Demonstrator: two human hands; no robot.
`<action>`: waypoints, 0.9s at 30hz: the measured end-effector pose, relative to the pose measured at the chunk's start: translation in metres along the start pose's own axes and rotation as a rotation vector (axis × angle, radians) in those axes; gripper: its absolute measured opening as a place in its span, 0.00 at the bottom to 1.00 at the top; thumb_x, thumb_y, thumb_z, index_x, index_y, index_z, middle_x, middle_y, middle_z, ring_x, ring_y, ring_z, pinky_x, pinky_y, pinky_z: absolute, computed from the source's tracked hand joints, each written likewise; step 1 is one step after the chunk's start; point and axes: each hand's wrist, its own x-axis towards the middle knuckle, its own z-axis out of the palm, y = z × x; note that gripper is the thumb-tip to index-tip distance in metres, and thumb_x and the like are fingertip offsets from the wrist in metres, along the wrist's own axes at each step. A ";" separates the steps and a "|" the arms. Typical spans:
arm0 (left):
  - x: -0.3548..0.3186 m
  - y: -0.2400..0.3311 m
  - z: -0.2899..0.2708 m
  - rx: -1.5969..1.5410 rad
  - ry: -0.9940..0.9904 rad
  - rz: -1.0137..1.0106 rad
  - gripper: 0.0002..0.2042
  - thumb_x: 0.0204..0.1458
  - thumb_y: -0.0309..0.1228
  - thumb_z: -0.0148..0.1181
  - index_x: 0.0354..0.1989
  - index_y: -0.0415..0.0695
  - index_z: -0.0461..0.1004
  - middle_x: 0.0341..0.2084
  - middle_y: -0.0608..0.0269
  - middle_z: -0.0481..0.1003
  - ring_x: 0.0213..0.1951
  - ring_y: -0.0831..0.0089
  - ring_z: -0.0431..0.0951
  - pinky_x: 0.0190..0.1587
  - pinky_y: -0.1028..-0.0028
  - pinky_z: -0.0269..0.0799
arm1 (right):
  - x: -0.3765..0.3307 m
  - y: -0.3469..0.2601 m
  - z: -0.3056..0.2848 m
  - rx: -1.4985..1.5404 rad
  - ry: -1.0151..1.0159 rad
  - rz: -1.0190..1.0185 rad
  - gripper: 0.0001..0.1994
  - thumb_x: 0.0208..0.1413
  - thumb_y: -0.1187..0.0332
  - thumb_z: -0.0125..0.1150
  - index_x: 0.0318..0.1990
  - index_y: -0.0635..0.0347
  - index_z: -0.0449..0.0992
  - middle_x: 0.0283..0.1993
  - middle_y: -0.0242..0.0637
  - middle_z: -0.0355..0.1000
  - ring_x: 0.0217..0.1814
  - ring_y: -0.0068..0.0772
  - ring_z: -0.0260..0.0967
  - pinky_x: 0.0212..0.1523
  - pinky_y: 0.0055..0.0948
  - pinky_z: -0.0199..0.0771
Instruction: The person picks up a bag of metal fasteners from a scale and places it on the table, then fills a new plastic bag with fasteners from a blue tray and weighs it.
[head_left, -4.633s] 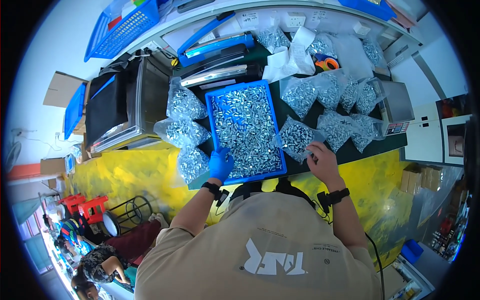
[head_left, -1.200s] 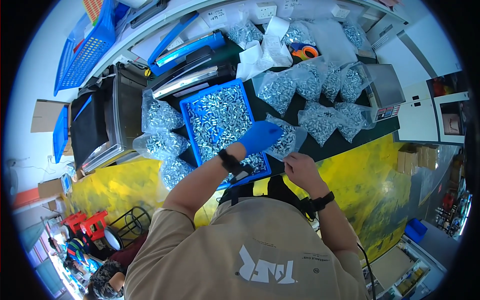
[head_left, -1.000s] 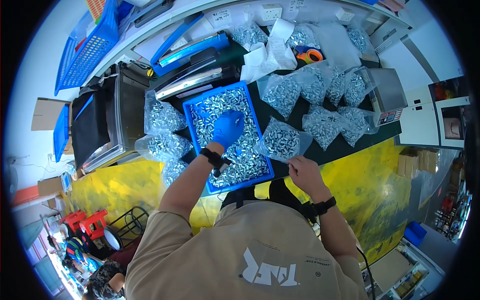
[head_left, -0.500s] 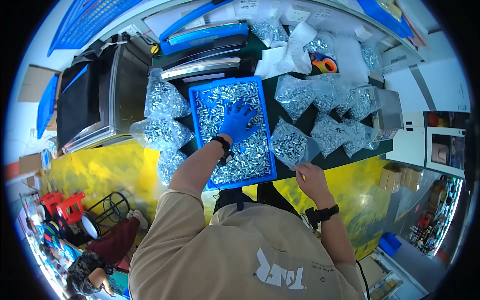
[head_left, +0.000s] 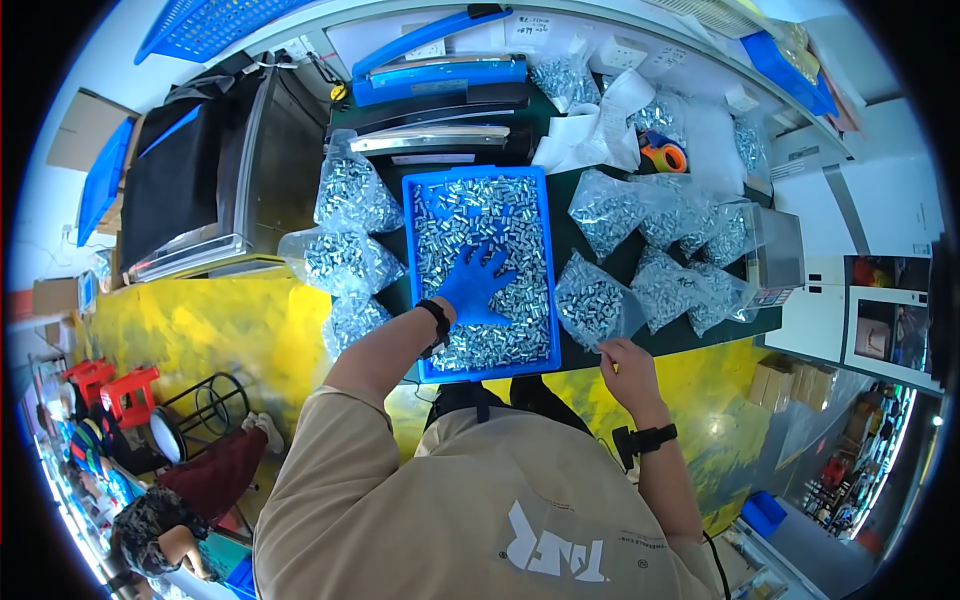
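My left hand (head_left: 477, 287), in a blue glove, rests with fingers spread on small silvery cylindrical metal parts (head_left: 490, 347). These parts fill a shallow blue tray (head_left: 553, 270) in front of me, and some blue bottom shows through at its far end. Bare and closed, my right hand (head_left: 630, 372) pinches the near corner of a clear plastic bag (head_left: 592, 303) right of the tray. That bag lies on the table and holds similar metal parts.
Several more filled bags (head_left: 604, 215) lie to the right, others (head_left: 350, 260) left of the tray. Behind it stand bag sealers (head_left: 440, 80), white paper (head_left: 590, 140) and an orange tape dispenser (head_left: 665, 155). Another person (head_left: 165, 530) sits at the lower left.
My left hand has moved toward me across the parts in the tray, fingers still spread. My right hand keeps its pinch on the bag's corner. The whole view has shifted slightly.
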 end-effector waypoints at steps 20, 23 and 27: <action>0.028 0.010 0.021 -0.197 -0.140 -0.386 0.21 0.47 0.38 0.66 0.52 0.54 0.76 0.50 0.48 0.70 0.54 0.45 0.68 0.44 0.55 0.77 | -0.016 0.013 0.003 0.014 0.021 -0.023 0.07 0.53 0.74 0.58 0.39 0.61 0.78 0.40 0.42 0.76 0.39 0.49 0.74 0.40 0.40 0.76; 0.030 -0.012 0.033 -0.427 -0.104 -0.469 0.22 0.49 0.37 0.66 0.54 0.50 0.74 0.50 0.51 0.72 0.51 0.52 0.73 0.45 0.60 0.77 | -0.015 0.014 0.005 0.013 0.051 -0.069 0.07 0.52 0.73 0.58 0.39 0.60 0.78 0.38 0.42 0.75 0.37 0.48 0.74 0.39 0.41 0.76; 0.024 -0.014 0.012 -1.068 -0.144 -0.748 0.22 0.52 0.36 0.65 0.55 0.45 0.72 0.48 0.57 0.75 0.47 0.61 0.77 0.47 0.65 0.77 | -0.013 0.018 0.005 0.031 0.061 -0.078 0.07 0.51 0.73 0.58 0.38 0.60 0.78 0.38 0.41 0.75 0.37 0.48 0.74 0.38 0.41 0.76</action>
